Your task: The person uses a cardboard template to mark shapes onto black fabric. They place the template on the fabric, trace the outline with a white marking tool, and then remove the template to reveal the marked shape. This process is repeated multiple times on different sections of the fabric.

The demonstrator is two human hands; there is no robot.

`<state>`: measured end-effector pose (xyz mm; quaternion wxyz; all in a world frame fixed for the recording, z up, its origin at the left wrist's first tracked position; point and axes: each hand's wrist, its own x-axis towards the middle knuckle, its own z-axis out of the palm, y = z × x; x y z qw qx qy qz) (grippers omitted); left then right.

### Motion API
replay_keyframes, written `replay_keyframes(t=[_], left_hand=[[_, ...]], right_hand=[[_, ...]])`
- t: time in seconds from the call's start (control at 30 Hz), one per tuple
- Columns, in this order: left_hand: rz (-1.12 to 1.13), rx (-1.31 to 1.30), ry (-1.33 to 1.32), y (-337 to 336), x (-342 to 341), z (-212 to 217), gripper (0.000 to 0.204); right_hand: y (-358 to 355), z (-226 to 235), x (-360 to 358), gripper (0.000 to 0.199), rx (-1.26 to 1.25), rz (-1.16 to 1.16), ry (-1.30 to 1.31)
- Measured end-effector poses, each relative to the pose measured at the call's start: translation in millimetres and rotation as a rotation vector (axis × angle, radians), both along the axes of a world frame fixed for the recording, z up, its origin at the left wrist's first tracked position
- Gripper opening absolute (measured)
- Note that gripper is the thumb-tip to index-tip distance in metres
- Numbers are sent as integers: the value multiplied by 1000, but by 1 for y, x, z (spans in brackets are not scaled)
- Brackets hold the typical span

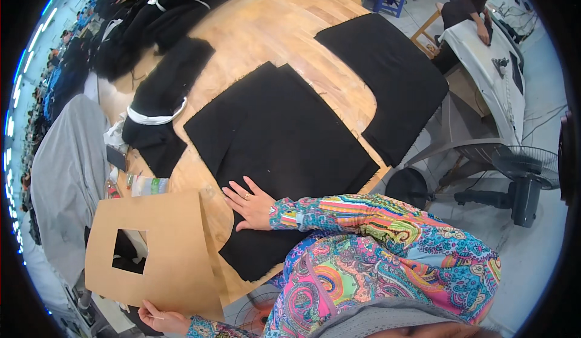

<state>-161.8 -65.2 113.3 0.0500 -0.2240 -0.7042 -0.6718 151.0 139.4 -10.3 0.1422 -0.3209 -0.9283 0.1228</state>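
Observation:
A brown cardboard sheet [172, 241] with a square hole cut through it is tilted up at the lower left. My left hand [163, 321] grips its bottom edge, with the fingers partly hidden. My right hand [251, 203] lies flat, fingers spread, on a large black fabric panel [281, 129] in the middle of the wooden table. Under my right wrist the cloth continues down to the near table edge. Nothing is held in the right hand.
Another black fabric piece [387, 78] lies at the right. Black bundles tied with a white band [157, 119] sit at the left, near a grey cloth [72, 174]. A fan [523, 177] stands at the right. Another person [469, 5] works at a far table.

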Motion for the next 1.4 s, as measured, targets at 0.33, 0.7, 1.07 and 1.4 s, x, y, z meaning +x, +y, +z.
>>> replay_keyframes(t=[0.33, 0.7, 1.07, 1.4], left_hand=[[112, -29, 34, -25, 8, -3, 17], [155, -23, -30, -28, 11, -6, 19], [395, -256, 266, -23, 37, 21, 36], [227, -215, 454, 40, 51, 40, 35]], right_hand=[[17, -3, -32, 72, -29, -58, 76], [104, 12, -57, 73, -94, -273, -71], [91, 12, -50, 50, 47, 77, 285], [-33, 25, 55, 48, -154, -100, 246]])
